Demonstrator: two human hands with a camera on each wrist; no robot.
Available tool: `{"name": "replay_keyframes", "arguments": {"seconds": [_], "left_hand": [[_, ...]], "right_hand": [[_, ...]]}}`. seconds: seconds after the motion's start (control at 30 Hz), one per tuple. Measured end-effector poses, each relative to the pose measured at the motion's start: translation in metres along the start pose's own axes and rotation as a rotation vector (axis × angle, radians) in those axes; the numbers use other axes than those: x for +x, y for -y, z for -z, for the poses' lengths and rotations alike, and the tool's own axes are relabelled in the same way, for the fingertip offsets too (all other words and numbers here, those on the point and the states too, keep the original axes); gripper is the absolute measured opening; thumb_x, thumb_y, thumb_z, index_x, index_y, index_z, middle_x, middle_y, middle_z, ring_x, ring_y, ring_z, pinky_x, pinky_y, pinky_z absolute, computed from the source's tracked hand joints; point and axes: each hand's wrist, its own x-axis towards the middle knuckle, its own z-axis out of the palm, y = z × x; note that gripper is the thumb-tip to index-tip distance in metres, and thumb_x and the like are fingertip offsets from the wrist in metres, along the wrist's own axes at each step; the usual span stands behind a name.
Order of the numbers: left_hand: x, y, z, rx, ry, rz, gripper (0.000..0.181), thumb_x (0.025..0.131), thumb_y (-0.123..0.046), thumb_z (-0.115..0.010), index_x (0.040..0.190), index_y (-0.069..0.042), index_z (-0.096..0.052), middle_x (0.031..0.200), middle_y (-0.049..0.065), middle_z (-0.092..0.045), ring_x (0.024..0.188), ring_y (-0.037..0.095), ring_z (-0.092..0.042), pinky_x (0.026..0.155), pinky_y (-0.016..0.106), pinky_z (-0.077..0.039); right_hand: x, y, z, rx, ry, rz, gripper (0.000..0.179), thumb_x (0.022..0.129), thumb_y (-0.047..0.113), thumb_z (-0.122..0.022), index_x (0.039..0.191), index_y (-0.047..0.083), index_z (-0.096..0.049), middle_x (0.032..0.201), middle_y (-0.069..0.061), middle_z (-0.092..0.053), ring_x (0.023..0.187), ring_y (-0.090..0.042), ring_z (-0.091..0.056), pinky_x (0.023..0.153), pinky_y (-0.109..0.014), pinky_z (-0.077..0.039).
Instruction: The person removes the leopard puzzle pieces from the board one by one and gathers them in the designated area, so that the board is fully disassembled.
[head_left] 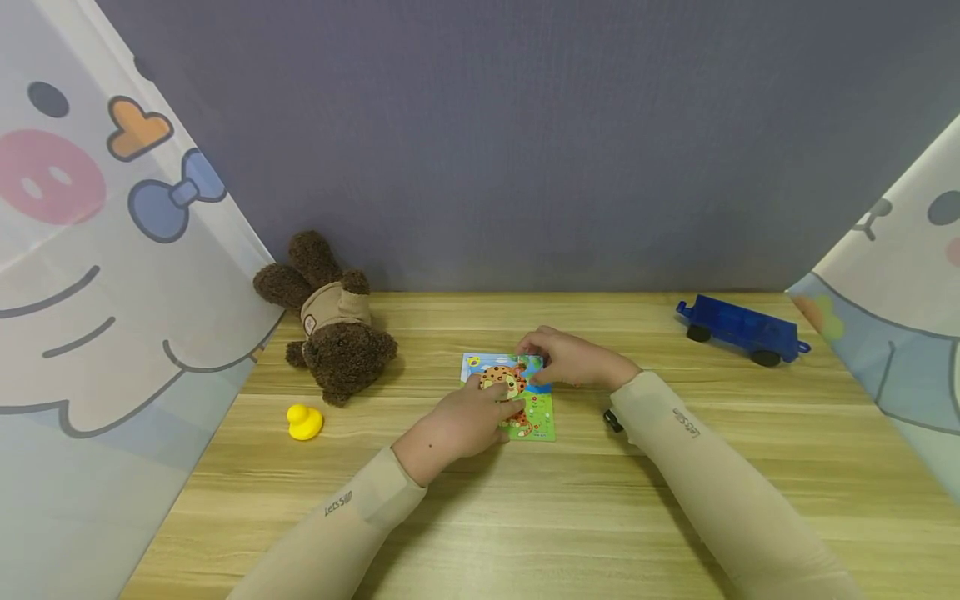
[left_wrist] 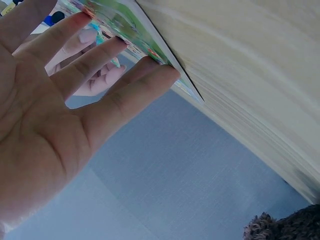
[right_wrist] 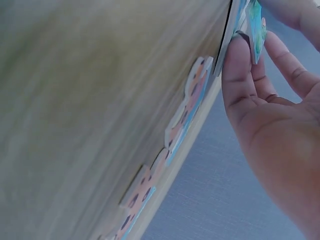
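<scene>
A small jigsaw puzzle (head_left: pixel 542 423) with a spotted orange animal on a blue and green ground lies mid-table. My left hand (head_left: pixel 467 417) reaches over its left side, its fingers spread and fairly straight, fingertips touching the picture; the palm is bare in the left wrist view. At the puzzle's upper right corner is my right hand (head_left: pixel 576 360). Between its thumb and fingers it pinches a puzzle piece (right_wrist: pixel 257 35), blue and green, tilted up beside the board. Several spotted orange pieces (right_wrist: pixel 187 107) lie on the table in the right wrist view; the head view does not show them.
A brown plush toy (head_left: pixel 345 342) lies at the back left, a yellow rubber duck (head_left: pixel 305 422) in front of it. At the back right stands a blue toy wagon (head_left: pixel 738 327). A grey panel (head_left: pixel 495 150) closes off the table's back edge.
</scene>
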Motion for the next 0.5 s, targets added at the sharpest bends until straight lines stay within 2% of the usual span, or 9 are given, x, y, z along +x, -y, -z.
{"name": "replay_keyframes", "arguments": {"seconds": [0.33, 0.5], "left_hand": [[0.0006, 0.0005, -0.0011, 0.017, -0.008, -0.009, 0.059, 0.103, -0.046, -0.069, 0.159, -0.032, -0.054, 0.166, 0.002, -0.051, 0.147, 0.045, -0.05, 0.109, 0.049, -0.061], [0.001, 0.0005, -0.0016, 0.027, -0.017, -0.016, 0.058, 0.103, -0.046, -0.069, 0.158, -0.031, -0.055, 0.164, 0.002, -0.052, 0.145, 0.045, -0.051, 0.11, 0.049, -0.06]], "right_hand": [[-0.0005, -0.0039, 0.0017, 0.003, -0.017, 0.036, 0.036, 0.103, 0.012, -0.068, 0.14, 0.013, -0.065, 0.129, -0.012, -0.061, 0.112, -0.025, -0.059, 0.093, -0.037, -0.054], [-0.0015, -0.0028, 0.0024, 0.027, -0.016, 0.052, 0.034, 0.106, 0.011, -0.064, 0.14, 0.012, -0.064, 0.126, -0.011, -0.063, 0.099, -0.02, -0.058, 0.082, -0.032, -0.052]]}}
